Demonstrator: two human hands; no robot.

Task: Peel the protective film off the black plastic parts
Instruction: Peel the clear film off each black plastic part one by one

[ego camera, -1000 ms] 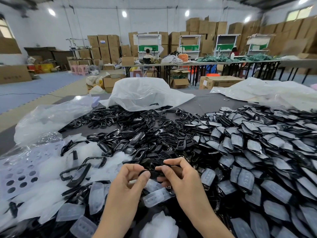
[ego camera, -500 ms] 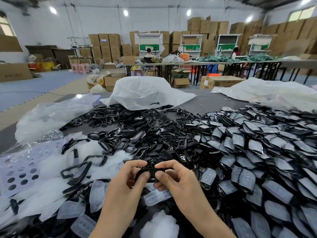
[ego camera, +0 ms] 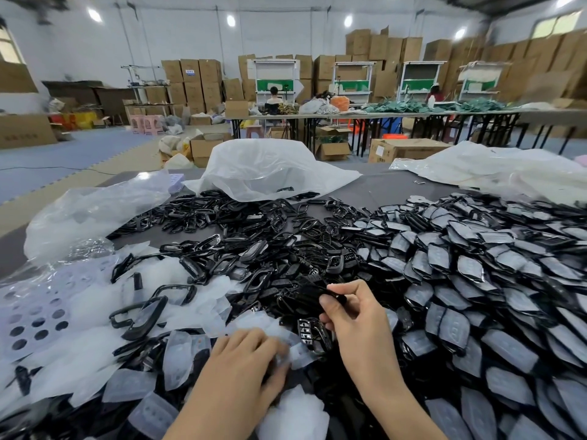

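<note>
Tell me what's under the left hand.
Under the left hand: loose translucent films lying over black parts. Whatever sits beneath the palm itself is covered, and the hand is blurred.

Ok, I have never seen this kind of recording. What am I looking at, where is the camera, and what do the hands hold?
There is no machine: a person works with bare hands, filmed by a wide-angle camera on their head, looking forward and down. The grey table is heaped with small black plastic parts: film-covered parts on the right, bare frames in the middle. At the left lie peeled film pieces. The right hand pinches one black part between thumb and fingers. The left hand is lower, over loose film; it is blurred, so whether it grips any is unclear. A white plastic bag lies behind.
</note>
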